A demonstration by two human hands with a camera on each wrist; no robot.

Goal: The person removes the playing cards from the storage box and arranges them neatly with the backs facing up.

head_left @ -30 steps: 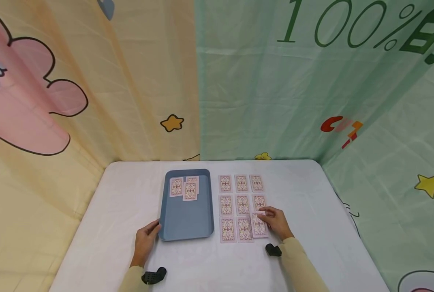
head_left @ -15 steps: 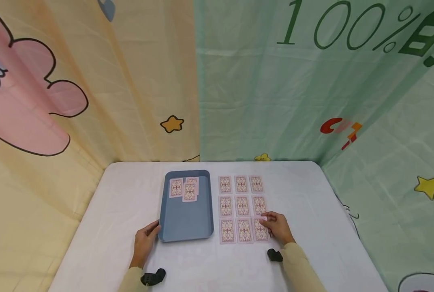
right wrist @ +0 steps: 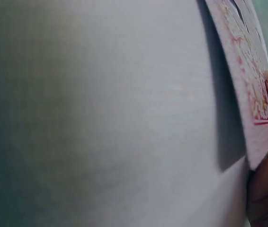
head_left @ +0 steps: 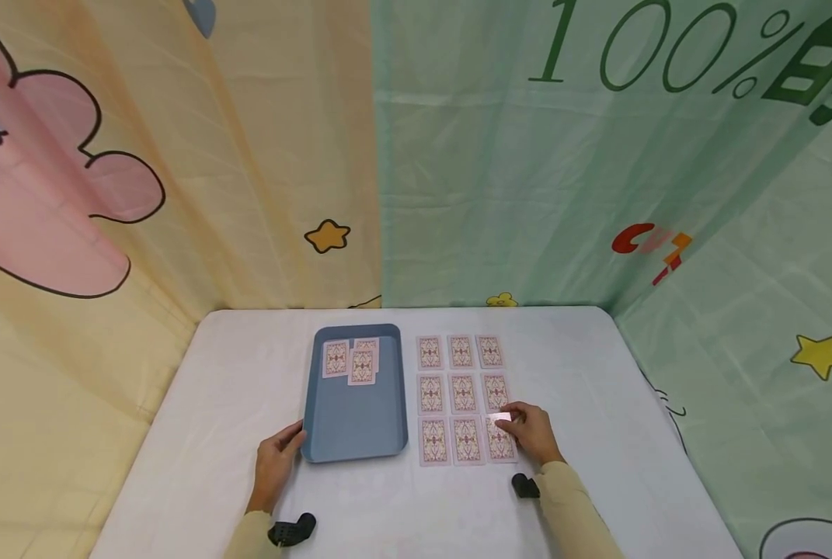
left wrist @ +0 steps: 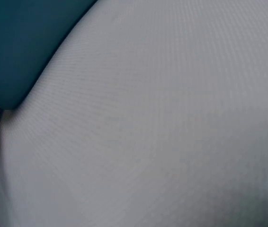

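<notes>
My right hand (head_left: 536,432) pinches the near-right playing card (head_left: 502,444) in a group laid face down in three rows. In the right wrist view this pink-backed card (right wrist: 247,71) is tilted, one edge lifted off the cloth, with the thumb and a finger at its corner. My left hand (head_left: 276,468) holds the left rim of a blue-grey tray (head_left: 356,435) near its front corner; the left wrist view has only part of the tray (left wrist: 20,52). Inside the tray's far end lie a separate card (head_left: 335,359) and two overlapping ones, the front card (head_left: 362,367) uppermost.
A white cloth (head_left: 388,512) covers the table. Behind and beside it hang printed curtains (head_left: 499,194). Dark wrist devices (head_left: 293,529) sit at both cuffs. The card rows stand just right of the tray.
A second ago the right hand held the near-right card raised and askew; it was lowered into line with its row, and now its far edge is tilted up again. The left hand stays at the tray.
</notes>
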